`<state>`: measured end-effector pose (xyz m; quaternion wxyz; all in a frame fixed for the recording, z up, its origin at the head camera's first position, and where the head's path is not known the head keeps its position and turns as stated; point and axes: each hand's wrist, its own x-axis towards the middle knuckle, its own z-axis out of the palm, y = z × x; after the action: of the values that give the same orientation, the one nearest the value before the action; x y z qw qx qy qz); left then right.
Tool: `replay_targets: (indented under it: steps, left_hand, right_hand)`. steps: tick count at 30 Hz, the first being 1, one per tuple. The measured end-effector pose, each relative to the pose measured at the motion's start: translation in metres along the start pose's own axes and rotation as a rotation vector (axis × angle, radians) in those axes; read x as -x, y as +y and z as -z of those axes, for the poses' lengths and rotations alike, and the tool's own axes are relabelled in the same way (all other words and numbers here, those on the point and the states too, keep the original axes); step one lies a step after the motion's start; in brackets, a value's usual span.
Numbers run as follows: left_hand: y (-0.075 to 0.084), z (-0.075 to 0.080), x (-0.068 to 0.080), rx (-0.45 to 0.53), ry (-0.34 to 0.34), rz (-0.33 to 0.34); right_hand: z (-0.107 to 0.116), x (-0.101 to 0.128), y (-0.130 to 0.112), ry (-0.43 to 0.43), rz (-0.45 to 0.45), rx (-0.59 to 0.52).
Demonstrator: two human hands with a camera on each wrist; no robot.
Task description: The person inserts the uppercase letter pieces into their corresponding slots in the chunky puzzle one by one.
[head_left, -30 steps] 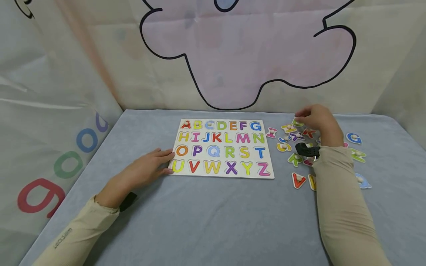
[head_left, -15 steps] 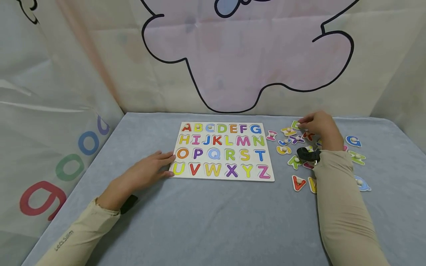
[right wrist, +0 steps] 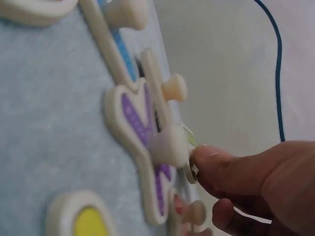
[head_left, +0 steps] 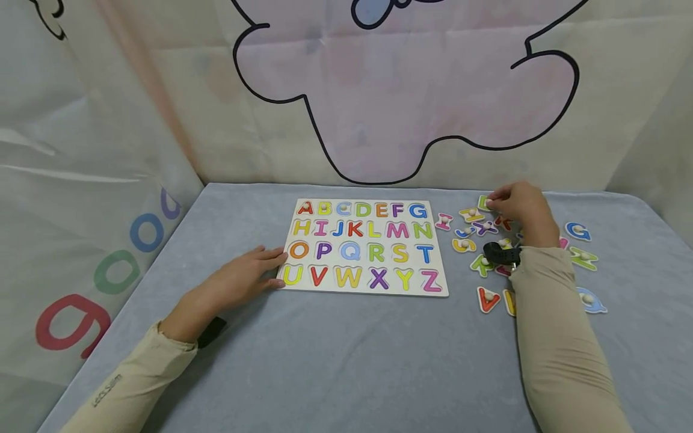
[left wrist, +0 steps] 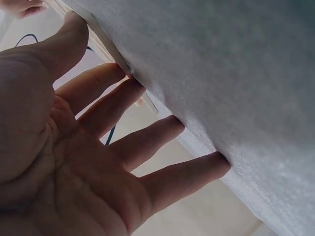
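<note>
The white wooden alphabet puzzle board (head_left: 365, 248) lies on the grey cloth-covered table (head_left: 346, 361); nearly all its printed letter slots appear unfilled. The flat, spread left hand (head_left: 238, 279) is rested against its left edge. The knob of a green wooden letter piece (head_left: 483, 202), among the loose coloured knobbed letters (head_left: 487, 297) beside the board, is pinched by the right hand (head_left: 520, 207). Most placing is judged left.

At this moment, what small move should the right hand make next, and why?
Probably lift the green letter piece clear of the pile: the right hand already pinches it at the pile's far edge, while the left hand lies flat against the puzzle board, steadying it.
</note>
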<state>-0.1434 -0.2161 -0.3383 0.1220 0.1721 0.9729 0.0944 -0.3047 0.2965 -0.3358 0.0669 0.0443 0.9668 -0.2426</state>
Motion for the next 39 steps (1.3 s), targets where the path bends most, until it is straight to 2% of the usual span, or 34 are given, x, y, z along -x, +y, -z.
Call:
replay_targets:
  steps: [6, 12, 19, 25, 32, 39]
  left_hand:
    - [0.0, -0.002, 0.001, 0.002, -0.01, 0.009]
    - [0.001, -0.002, 0.002, -0.005, 0.006, -0.009]
    - [0.003, 0.001, 0.0, -0.002, -0.003, 0.009]
    - [0.003, 0.003, -0.002, -0.002, -0.014, 0.016]
    - [-0.001, 0.001, 0.001, -0.004, 0.0, -0.001]
    - [-0.002, -0.002, 0.002, 0.004, 0.024, -0.033]
  right_hand:
    - [-0.002, 0.006, -0.005, 0.021, 0.014, -0.031]
    - [-0.003, 0.01, -0.014, 0.039, 0.039, -0.002]
    - [-0.003, 0.011, -0.038, 0.016, 0.087, -0.002]
    - [-0.006, 0.008, -0.059, 0.004, 0.167, 0.004]
    - [-0.026, 0.012, -0.111, -0.045, 0.284, -0.026]
    - [-0.044, 0.023, -0.169, -0.083, 0.347, -0.075]
